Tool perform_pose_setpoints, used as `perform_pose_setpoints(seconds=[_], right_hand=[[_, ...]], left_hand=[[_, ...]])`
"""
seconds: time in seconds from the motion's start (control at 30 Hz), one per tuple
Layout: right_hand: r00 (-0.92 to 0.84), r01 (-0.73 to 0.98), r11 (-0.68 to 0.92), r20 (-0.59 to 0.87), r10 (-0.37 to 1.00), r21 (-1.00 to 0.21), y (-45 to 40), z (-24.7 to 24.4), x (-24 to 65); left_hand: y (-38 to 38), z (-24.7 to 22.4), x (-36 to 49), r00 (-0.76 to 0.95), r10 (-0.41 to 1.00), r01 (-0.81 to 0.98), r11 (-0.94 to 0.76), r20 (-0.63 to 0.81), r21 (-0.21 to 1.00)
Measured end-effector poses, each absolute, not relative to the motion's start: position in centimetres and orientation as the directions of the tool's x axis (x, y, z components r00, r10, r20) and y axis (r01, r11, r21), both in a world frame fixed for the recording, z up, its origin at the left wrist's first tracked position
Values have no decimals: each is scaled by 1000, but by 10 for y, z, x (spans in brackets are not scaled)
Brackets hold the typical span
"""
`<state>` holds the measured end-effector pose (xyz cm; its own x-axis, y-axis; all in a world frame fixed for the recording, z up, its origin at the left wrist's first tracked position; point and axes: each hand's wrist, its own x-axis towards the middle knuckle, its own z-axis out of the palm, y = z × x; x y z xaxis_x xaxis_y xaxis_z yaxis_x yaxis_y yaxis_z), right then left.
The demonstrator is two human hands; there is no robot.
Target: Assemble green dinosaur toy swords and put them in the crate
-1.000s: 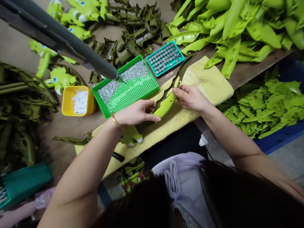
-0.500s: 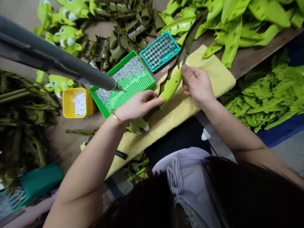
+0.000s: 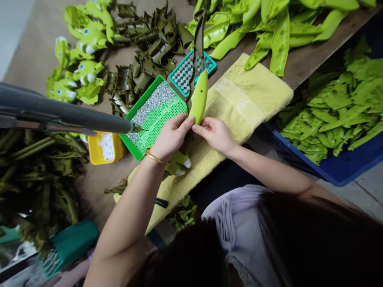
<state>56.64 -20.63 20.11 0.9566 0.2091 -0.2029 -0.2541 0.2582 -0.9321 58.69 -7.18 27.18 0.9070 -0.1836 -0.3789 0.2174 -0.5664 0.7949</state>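
Observation:
A lime-green toy body piece (image 3: pixel 199 97), smooth and curved with a small dark hole, stands up between my hands. From it a long, thin dark olive part (image 3: pixel 198 40) reaches away from me. My left hand (image 3: pixel 172 135) is closed on the green piece's near end, thumb on top. My right hand (image 3: pixel 216 135) pinches at that same end, fingertips beside the left thumb. Under my left wrist lies another green toy part (image 3: pixel 178 162) with white tips, partly hidden. Both hands are above a folded yellow cloth (image 3: pixel 230 99).
A long dark power screwdriver (image 3: pixel 66 111) reaches in from the left, its bit over a green tray (image 3: pixel 139 153) of small screws. Nearby are a teal tray (image 3: pixel 214 65) of round silver pieces, a yellow tub (image 3: pixel 92 148), olive parts (image 3: pixel 149 48) and green shells (image 3: pixel 279 44).
My right hand has moved from the far end of the green piece down to its near end. The piece has turned more upright and leftward. The camera view has shifted a little.

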Motion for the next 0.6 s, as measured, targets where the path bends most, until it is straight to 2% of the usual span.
perform_pose_setpoints(seconds=[0.1,0.23,0.3,0.47,0.53,0.6], right_hand=[[960,-277,282,-251,123,-919,-204,200,558],[924,-361,287,-299,236,-887,-209,199,554],[918,-368,268,-302,259,-890,-209,200,556],[942,-335,307,-310,129,-891,-201,199,550],[941,-333,223,-306,146,-916,-210,201,546],[903,-302,-5,-287,320,-953,-230,212,549]], left_hand=[[-71,270,585,891,-159,282,-539,-425,794],[-67,273,583,807,-228,391,-485,-545,782],[-67,274,582,801,-266,376,-475,-537,796],[-71,276,580,857,-231,313,-477,-460,822],[-67,274,578,862,-243,273,-517,-444,812],[-60,272,575,834,-316,197,-593,-451,781]])
